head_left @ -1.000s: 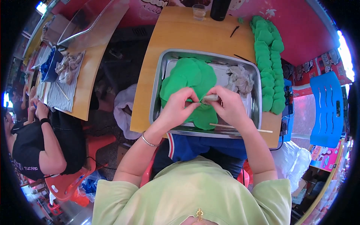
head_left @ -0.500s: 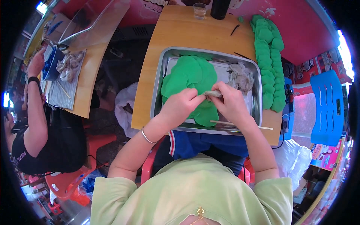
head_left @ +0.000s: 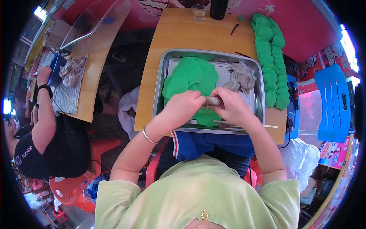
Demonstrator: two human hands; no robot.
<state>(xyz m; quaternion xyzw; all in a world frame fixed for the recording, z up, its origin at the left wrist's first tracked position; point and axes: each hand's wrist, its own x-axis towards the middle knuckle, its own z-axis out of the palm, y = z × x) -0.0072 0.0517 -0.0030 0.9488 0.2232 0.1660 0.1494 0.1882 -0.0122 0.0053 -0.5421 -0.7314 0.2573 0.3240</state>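
My left hand (head_left: 184,107) and my right hand (head_left: 233,106) meet over the front of a metal tray (head_left: 263,103). Between their closed fingertips is a small pale grey-beige bundle (head_left: 212,101) that looks like crumpled thin plastic; fingers partly cover it. Beneath and behind my left hand lies a heap of thin, rounded green sheets (head_left: 194,74), overlapping one another. More crumpled grey-beige bundles (head_left: 243,76) are piled in the tray's far right part. A pale thin stick (head_left: 267,126) lies across the front right rim, passing under my right hand.
Rows of bumpy green pieces (head_left: 268,57) line the table's right edge. A clear cup (head_left: 198,12) and a black bottle (head_left: 219,9) stand at the back. At left, another person's arm (head_left: 45,107) reaches over a second table (head_left: 93,76) with a blue container and similar bundles.
My hands have drawn slightly down and the bundle has turned between my fingertips, showing more of its side. The other person's hand has lowered toward the blue container.
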